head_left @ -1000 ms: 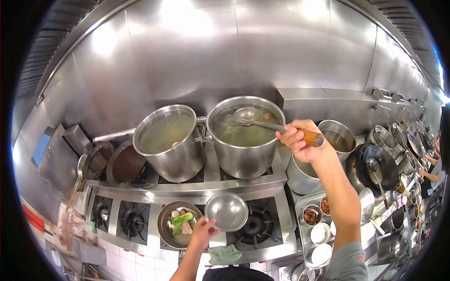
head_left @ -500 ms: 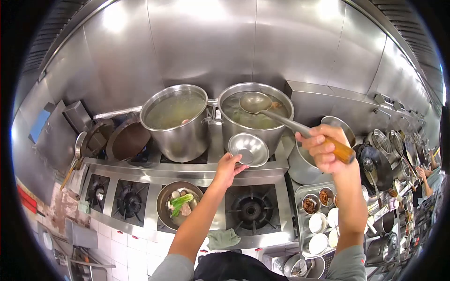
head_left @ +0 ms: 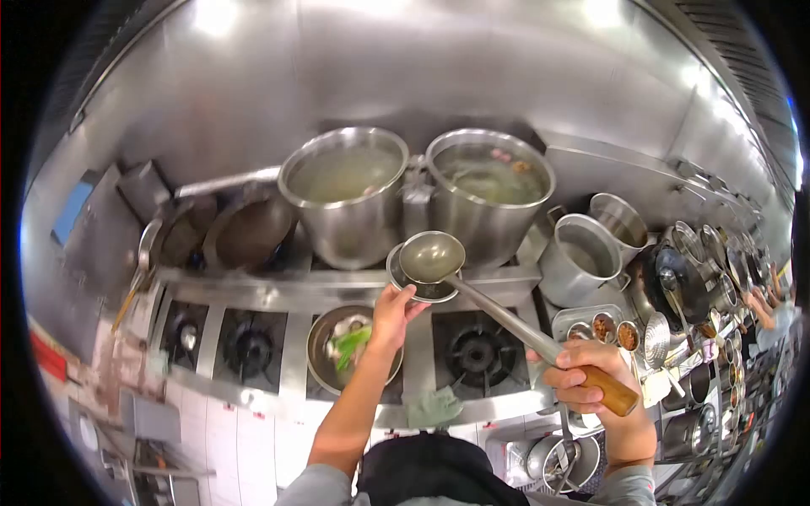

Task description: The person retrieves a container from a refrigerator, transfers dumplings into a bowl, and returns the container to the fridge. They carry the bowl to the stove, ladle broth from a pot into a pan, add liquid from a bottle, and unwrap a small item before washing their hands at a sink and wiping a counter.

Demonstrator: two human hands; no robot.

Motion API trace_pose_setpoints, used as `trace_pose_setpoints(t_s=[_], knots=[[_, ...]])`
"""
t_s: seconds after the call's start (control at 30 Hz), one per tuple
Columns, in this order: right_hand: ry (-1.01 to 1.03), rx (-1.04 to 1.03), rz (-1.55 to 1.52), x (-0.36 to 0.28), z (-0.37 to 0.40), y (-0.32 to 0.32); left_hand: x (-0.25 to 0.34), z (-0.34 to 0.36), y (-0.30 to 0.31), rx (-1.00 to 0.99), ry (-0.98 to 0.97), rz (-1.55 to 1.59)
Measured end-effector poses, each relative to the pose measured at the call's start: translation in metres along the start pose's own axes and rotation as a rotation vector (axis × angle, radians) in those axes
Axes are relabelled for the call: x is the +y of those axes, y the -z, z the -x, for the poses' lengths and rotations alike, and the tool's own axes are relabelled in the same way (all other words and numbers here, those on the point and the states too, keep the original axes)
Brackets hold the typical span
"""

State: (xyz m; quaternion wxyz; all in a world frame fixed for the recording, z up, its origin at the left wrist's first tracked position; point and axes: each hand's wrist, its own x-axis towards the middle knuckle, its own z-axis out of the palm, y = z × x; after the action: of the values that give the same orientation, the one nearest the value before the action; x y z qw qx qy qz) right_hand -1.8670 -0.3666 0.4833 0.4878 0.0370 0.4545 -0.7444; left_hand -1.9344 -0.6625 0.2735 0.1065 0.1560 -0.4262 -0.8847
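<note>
My right hand is wrapped round the wooden-handled end of a long metal ladle. The ladle's round cup, with pale liquid in it, is over a small metal bowl and hides most of its inside. My left hand grips the bowl by its near left rim, thumb on the edge. Behind them stand two tall stockpots, the right pot and the left pot, both holding cloudy broth. Below my left forearm a pan with green vegetable and pale pieces rests on a burner.
A bare burner lies right of the pan, with a green cloth on the stove's front edge. Two dark woks sit at the left. On the right are a smaller pot and small bowls of ingredients. Another person's hand shows at far right.
The ladle has come out from over the right stockpot and down toward me, above the bowl. My right hand has lowered. The camera view has shifted, and the bowl sits slightly lower.
</note>
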Motion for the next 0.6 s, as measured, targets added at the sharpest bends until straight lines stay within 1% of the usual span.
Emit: trace_pose_setpoints(t_s=[0.03, 0.07, 0.13, 0.2, 0.27, 0.3, 0.37, 0.4, 0.43, 0.47, 0.5, 0.53, 0.57, 0.6], knots=[[-0.032, 0.007, 0.010, 0.012, -0.008, -0.001, -0.006, 0.015, 0.025, 0.065, 0.011, -0.062], [-0.057, 0.015, 0.006, 0.023, -0.017, -0.002, -0.016, 0.022, 0.054, 0.108, -0.038, -0.077], [-0.125, 0.029, -0.020, 0.047, -0.036, -0.002, -0.025, 0.041, 0.101, 0.200, 0.003, -0.129], [-0.170, -0.013, -0.048, 0.071, -0.059, 0.005, -0.028, 0.052, 0.141, 0.242, 0.017, -0.155], [-0.179, -0.030, -0.043, 0.096, -0.079, 0.003, -0.038, 0.059, 0.180, 0.345, -0.122, -0.519], [-0.204, -0.022, -0.008, 0.108, -0.089, 0.002, -0.036, 0.063, 0.190, 0.347, -0.122, -0.515], [-0.227, -0.007, 0.026, 0.129, -0.104, -0.002, -0.034, 0.071, 0.203, 0.421, -0.375, -0.826], [-0.248, 0.024, 0.102, 0.139, -0.109, -0.005, -0.029, 0.076, 0.208, 0.414, -0.352, -0.896], [-0.267, 0.057, 0.176, 0.148, -0.114, -0.005, -0.030, 0.077, 0.218, 0.405, -0.347, -0.894], [-0.261, 0.017, 0.266, 0.159, -0.120, 0.003, -0.035, 0.075, 0.230, 0.427, -0.494, -1.113], [-0.255, 0.028, 0.263, 0.166, -0.121, 0.003, -0.032, 0.077, 0.231, 0.445, -0.647, -1.328], [-0.253, 0.069, 0.467, 0.172, -0.122, 0.000, -0.028, 0.082, 0.230, 0.438, -0.552, -1.282], [-0.252, 0.109, 0.672, 0.176, -0.120, -0.001, -0.027, 0.084, 0.231, 0.428, -0.554, -1.277], [-0.227, 0.117, 0.769, 0.174, -0.115, -0.003, -0.025, 0.086, 0.232, 0.430, -0.584, -1.296]])
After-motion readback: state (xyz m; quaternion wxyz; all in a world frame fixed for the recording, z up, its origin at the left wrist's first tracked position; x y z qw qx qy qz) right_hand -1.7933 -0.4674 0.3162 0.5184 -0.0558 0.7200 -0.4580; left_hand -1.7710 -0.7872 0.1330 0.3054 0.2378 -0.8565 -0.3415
